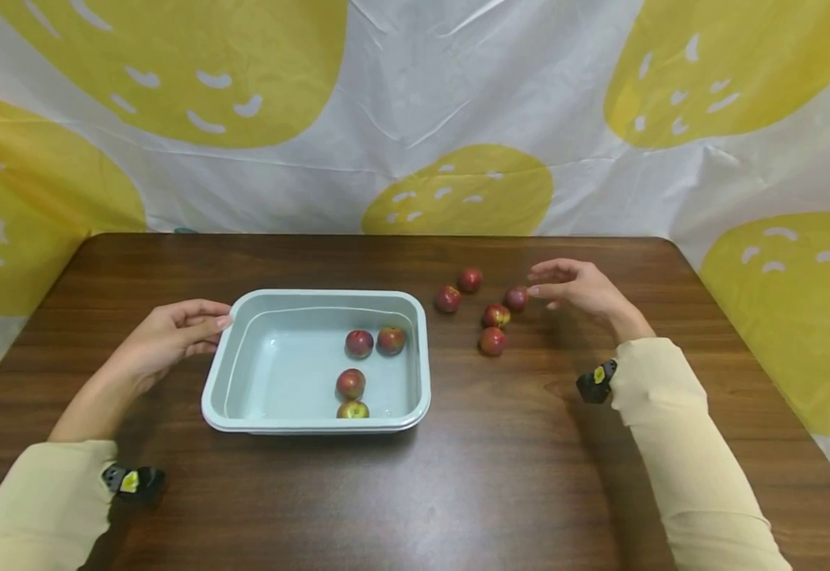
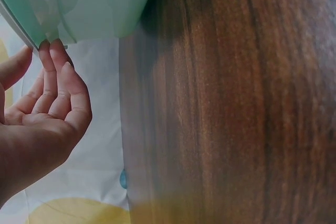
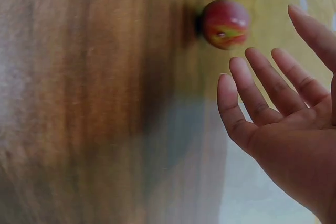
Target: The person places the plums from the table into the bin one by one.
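Note:
A pale grey-green plastic basin (image 1: 300,427) sits left of centre on the table, with several small red apples (image 1: 359,344) in its right half. At its left end, my left hand (image 1: 172,333) pinches the rim between thumb and fingers. The left wrist view shows those fingertips (image 2: 56,45) at the basin's edge. Right of the basin lies a loose group of several more red apples (image 1: 493,341). My right hand (image 1: 579,287) hovers beside the rightmost apple (image 1: 517,298), fingers spread and slightly bent, holding nothing. One apple (image 3: 226,23) appears just beyond its fingertips in the right wrist view.
The brown wood-grain table (image 1: 457,484) has rounded far corners. Behind it and along the sides hangs a white cloth (image 1: 415,79) with large yellow shapes. Dark wrist cameras (image 1: 595,382) are strapped at both sleeves.

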Demonstrator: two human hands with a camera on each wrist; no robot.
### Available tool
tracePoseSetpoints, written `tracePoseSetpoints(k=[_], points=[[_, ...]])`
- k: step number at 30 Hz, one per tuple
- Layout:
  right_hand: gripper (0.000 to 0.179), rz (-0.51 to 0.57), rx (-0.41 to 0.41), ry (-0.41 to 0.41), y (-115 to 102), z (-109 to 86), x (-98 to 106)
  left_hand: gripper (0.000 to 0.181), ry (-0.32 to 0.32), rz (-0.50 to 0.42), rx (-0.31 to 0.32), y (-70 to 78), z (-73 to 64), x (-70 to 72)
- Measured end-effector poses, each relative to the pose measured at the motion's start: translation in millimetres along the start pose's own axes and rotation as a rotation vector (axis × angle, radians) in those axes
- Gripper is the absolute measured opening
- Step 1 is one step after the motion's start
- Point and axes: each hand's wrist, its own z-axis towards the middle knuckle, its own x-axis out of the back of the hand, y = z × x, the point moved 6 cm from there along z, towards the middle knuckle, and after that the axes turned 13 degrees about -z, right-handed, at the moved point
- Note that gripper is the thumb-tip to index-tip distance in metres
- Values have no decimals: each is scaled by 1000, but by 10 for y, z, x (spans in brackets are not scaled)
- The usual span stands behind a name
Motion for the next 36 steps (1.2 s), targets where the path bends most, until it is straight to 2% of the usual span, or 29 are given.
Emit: tracePoseSetpoints(k=[7,13,20,26,36], points=[[56,32,-25,-5,102,37,-78,49,4,0,4,1,1,6],[55,-22,-34,5,125,68,-116,48,-2,-20,0,-12,10,6],[54,-64,-73,53,175,90,-150,47,-8,-18,-2,-16,13,3],[50,-113,-62,84,175,93,-167,47,-5,-21,-5,-11,9,4],[50,-106,-73,67,172,69,-163,49,-1,6,-5,-11,9,4]])
